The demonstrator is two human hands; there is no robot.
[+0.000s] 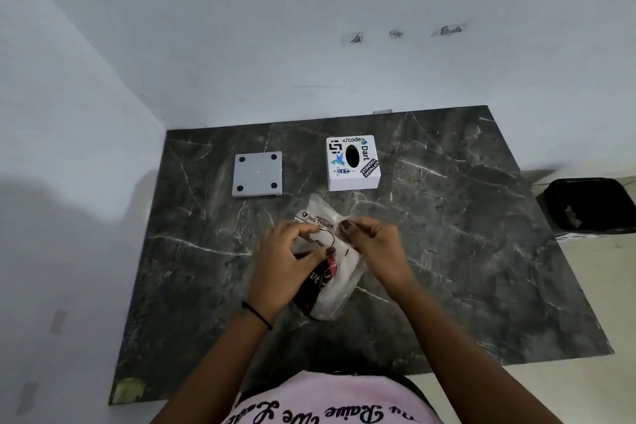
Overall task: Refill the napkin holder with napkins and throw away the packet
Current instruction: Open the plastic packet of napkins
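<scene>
- The packet of napkins is held over the middle of the dark marble worktop, its long axis running away from the person, tilted slightly.
- The left hand is closed on the packet's near-left side; the right hand is pinched on the plastic at its far-right edge, so both hands are in contact with it.
- The napkin holder is seen just beyond the packet, ahead and slightly right, nearer the right hand; its grey base plate lies apart to the left.
- A black bin is placed off the worktop's right edge.
- The opening of the packet is judged to be the step in hand.
</scene>
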